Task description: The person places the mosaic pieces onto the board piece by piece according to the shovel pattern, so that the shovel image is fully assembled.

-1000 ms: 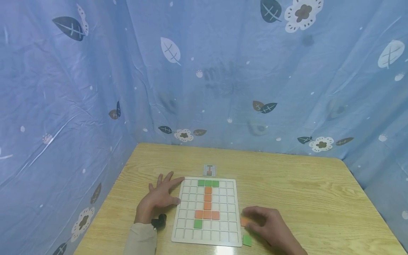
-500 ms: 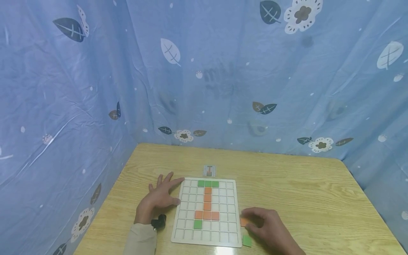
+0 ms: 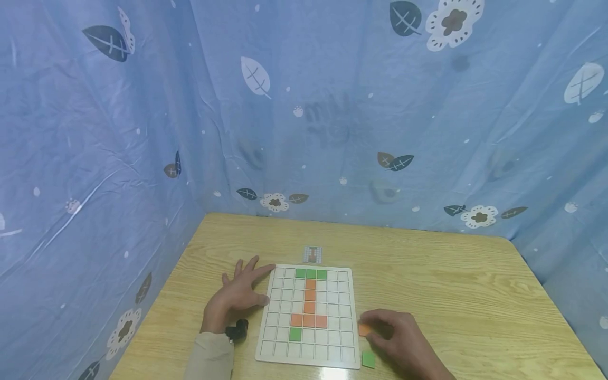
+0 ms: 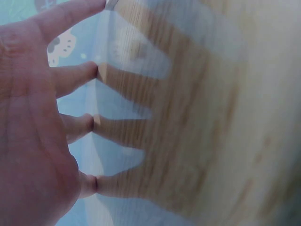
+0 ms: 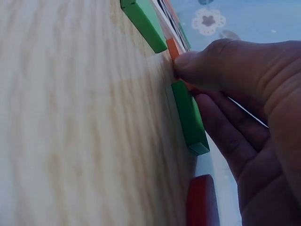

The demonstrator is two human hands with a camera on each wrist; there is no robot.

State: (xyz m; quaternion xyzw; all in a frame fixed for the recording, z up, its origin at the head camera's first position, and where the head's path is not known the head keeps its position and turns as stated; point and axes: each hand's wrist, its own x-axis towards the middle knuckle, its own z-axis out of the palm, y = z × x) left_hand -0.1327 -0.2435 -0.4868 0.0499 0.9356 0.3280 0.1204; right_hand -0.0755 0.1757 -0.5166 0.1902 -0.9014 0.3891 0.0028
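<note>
A white square grid board [image 3: 342, 343] bears green tiles [image 3: 311, 274] at its top, a column of orange tiles [image 3: 310, 295], an orange row, and one green tile [image 3: 295, 334] lower left. My left hand [image 3: 239, 293] has its fingers spread, index fingertip and thumb at the board's left edge; its fingertips touch the table in the left wrist view. At the board's right side my right hand [image 3: 399, 332] pinches an orange tile [image 5: 172, 49] by thumb and fingers. A green tile [image 5: 190, 117] and a red piece [image 5: 202, 202] lie beside these fingers, hidden in the head view.
Another loose green tile [image 3: 368, 359] lies by the board's lower right corner. Behind the board is a small pattern card [image 3: 312, 254]. A black object [image 3: 237, 331] is at my left wrist. Blue patterned curtains [image 3: 332, 132] surround the wooden table [image 3: 456, 285].
</note>
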